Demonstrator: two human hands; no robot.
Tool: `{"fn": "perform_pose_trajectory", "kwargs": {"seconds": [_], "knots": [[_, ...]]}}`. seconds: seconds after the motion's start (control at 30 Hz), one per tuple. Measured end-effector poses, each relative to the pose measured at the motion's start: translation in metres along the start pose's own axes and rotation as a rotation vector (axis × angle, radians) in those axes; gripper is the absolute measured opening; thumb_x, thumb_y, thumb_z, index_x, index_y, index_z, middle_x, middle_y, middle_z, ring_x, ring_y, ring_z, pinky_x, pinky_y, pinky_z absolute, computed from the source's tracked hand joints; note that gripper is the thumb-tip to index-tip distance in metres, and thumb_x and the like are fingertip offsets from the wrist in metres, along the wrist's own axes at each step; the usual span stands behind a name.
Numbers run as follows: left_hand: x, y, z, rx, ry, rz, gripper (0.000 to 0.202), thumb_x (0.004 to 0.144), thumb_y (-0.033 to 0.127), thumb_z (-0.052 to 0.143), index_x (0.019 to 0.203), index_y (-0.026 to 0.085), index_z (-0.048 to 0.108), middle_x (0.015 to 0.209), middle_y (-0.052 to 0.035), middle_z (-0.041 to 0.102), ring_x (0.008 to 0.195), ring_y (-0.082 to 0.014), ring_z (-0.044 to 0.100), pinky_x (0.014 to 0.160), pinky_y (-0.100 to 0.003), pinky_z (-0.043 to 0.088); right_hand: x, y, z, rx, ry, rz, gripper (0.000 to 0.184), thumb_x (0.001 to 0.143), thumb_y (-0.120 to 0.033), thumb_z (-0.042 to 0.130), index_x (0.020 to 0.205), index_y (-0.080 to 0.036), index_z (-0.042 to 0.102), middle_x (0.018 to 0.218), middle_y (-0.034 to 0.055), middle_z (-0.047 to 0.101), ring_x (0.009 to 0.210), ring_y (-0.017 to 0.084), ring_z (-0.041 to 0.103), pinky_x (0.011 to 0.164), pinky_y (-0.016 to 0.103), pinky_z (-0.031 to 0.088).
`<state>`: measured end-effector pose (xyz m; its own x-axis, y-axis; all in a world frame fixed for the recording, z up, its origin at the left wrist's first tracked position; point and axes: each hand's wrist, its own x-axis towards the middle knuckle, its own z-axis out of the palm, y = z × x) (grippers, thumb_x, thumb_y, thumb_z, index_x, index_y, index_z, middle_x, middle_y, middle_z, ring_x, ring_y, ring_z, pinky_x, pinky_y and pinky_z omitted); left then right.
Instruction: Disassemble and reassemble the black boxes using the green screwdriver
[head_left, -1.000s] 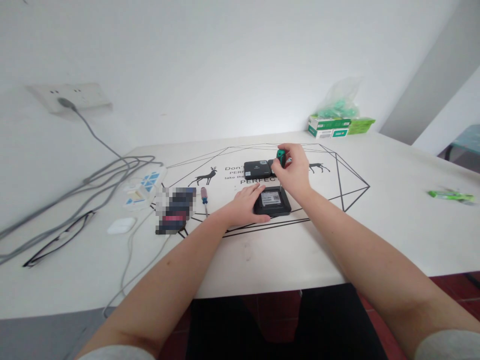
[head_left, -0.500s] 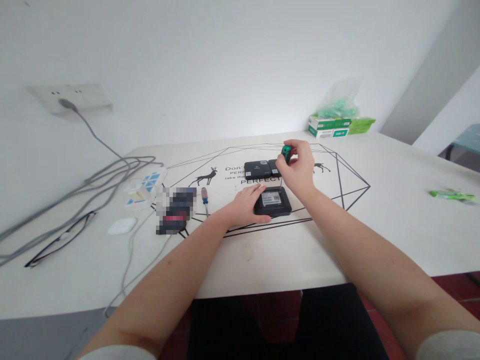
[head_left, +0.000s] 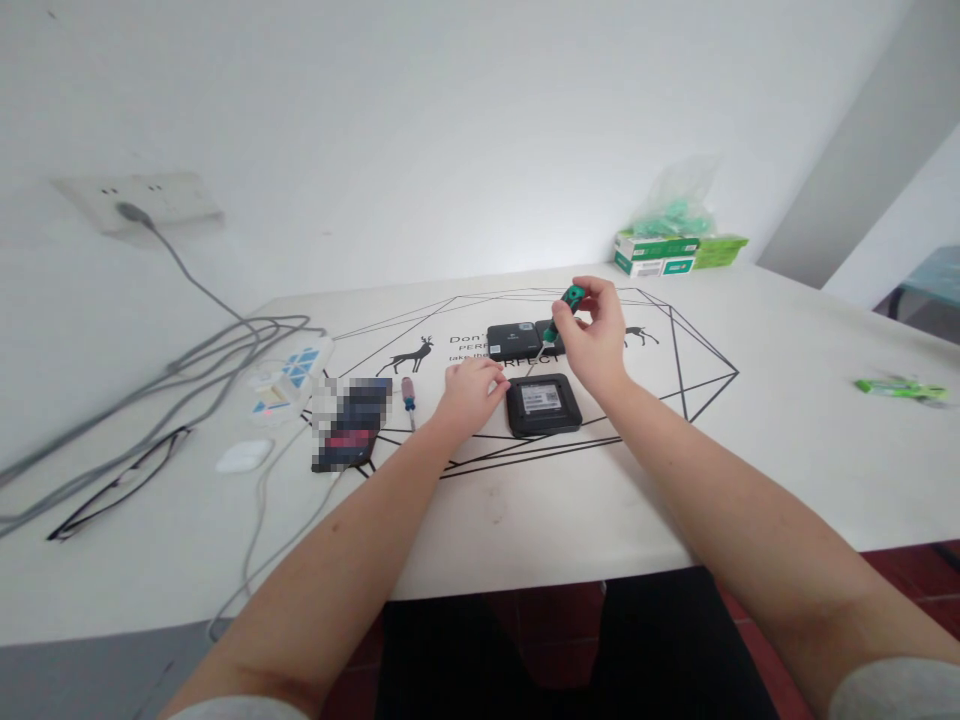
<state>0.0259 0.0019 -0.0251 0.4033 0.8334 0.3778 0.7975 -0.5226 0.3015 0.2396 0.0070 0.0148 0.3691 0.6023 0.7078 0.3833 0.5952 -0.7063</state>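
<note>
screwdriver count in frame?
2. A green-handled screwdriver is held in the right hand; a red-handled screwdriver lies on the table, just left of the left hand. No others are visible.

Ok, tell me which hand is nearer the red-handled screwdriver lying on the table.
Left. The left hand is just right of the red-handled screwdriver, not touching it; the right hand is farther right, past the black box, gripping a green-handled screwdriver.
</note>
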Motion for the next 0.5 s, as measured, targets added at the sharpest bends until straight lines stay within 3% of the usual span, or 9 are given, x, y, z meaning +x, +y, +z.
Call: {"fn": "perform_pose_trajectory", "kwargs": {"seconds": [0.13, 0.3, 0.4, 0.5], "knots": [[0.005, -0.011, -0.003, 0.171, 0.034, -0.246, 0.021, 0.097, 0.022, 0.057, 0.096, 0.024, 0.078, 0.125, -0.0127, 0.075, 0.123, -0.0373, 0.061, 0.109, -0.059, 0.042, 0.017, 0.019, -0.01, -0.168, 0.047, -0.016, 0.035, 0.089, -0.032, 0.063, 0.123, -0.024, 0.063, 0.112, 0.0073, 0.067, 0.092, 0.021, 0.064, 0.087, 0.042, 0.06], [0.006, -0.029, -0.017, 0.216, 0.125, -0.428, 0.037, 0.097, 0.022, 0.052, 0.127, 0.023, 0.073, 0.135, -0.0178, 0.069, 0.127, -0.041, 0.059, 0.108, -0.064, 0.043, 0.033, 0.039, -0.022, -0.389, 0.015, 0.033, 0.039, 0.086, -0.024, 0.062, 0.122, -0.017, 0.071, 0.111, 0.0116, 0.069, 0.085, 0.022, 0.065, 0.099, 0.048, 0.057], [0.002, -0.044, -0.03, 0.337, 0.179, -0.537, 0.036, 0.095, 0.025, 0.053, 0.126, 0.018, 0.071, 0.132, -0.0253, 0.066, 0.126, -0.0459, 0.059, 0.103, -0.068, 0.047, 0.041, 0.046, -0.034, -0.571, -0.104, 0.086, 0.039, 0.083, -0.02, 0.062, 0.12, -0.014, 0.076, 0.11, 0.0157, 0.069, 0.101, 0.03, 0.068, 0.105, 0.052, 0.054], [-0.004, -0.06, -0.035, 0.34, 0.099, -0.677, 0.033, 0.09, 0.032, 0.064, 0.115, 0.013, 0.072, 0.13, -0.0319, 0.064, 0.125, -0.0511, 0.06, 0.098, -0.066, 0.052, 0.047, 0.053, -0.047, -0.782, -0.315, 0.235, 0.04, 0.082, -0.018, 0.066, 0.12, -0.012, 0.076, 0.12, 0.0212, 0.068, 0.109, 0.035, 0.068, 0.104, 0.052, 0.054]]}}
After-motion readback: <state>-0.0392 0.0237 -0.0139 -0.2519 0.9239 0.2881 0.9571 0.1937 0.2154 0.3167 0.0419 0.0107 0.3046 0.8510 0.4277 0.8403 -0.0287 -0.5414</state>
